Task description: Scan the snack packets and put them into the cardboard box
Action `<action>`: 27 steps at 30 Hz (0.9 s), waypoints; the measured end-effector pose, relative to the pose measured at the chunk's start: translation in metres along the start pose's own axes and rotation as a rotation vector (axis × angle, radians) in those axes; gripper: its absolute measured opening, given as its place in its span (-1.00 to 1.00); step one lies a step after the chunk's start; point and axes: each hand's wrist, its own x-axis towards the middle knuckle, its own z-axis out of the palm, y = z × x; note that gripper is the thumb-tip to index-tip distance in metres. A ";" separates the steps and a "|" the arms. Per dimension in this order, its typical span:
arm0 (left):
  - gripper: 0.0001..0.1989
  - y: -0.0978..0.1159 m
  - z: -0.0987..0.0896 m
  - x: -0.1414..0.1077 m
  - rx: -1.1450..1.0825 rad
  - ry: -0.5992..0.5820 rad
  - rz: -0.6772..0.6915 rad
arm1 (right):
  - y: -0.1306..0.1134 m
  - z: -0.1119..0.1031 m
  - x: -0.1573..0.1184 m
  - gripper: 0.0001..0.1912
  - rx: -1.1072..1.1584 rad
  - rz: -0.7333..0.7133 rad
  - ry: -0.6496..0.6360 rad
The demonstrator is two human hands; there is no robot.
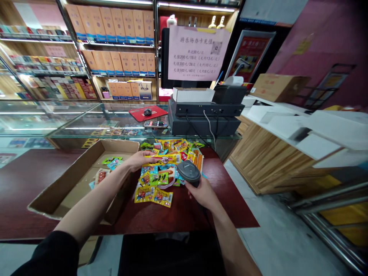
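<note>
My left hand (141, 160) grips the left end of a long yellow snack packet (165, 159), held over a pile of small packets. In my right hand (201, 191) is a dark barcode scanner (189, 172), its head close to the packet's right end. The pile holds yellow, green and blue packets, among them a green packet (159, 178) and a yellow packet (162, 197) at the near edge. To the left, an open cardboard box (71, 165) contains a few packets, including a green one (111, 160); my left forearm passes over it.
Behind the dark red table (230, 209) stands a glass counter (115, 117) with a phone (155, 124), a mouse (147, 112) on a red mat, and a cash drawer (204, 122) under a printer (230, 94). A cable hangs at the drawer. White-topped cabinets (287, 132) stand right.
</note>
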 end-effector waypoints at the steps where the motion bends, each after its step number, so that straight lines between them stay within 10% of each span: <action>1: -0.55 0.000 0.000 0.000 -0.003 -0.001 -0.003 | 0.000 0.000 0.000 -0.78 0.002 0.000 -0.001; 13: -0.60 0.035 -0.030 -0.017 0.089 0.129 0.133 | -0.016 -0.003 0.020 -0.78 -0.062 -0.032 -0.106; 22: -0.63 0.039 -0.134 -0.124 0.306 0.551 0.250 | -0.060 0.016 0.062 -0.65 -0.212 -0.410 -0.127; 27: -0.52 0.037 -0.147 -0.166 0.355 0.647 0.259 | -0.075 0.034 0.072 -0.67 -0.256 -0.434 -0.164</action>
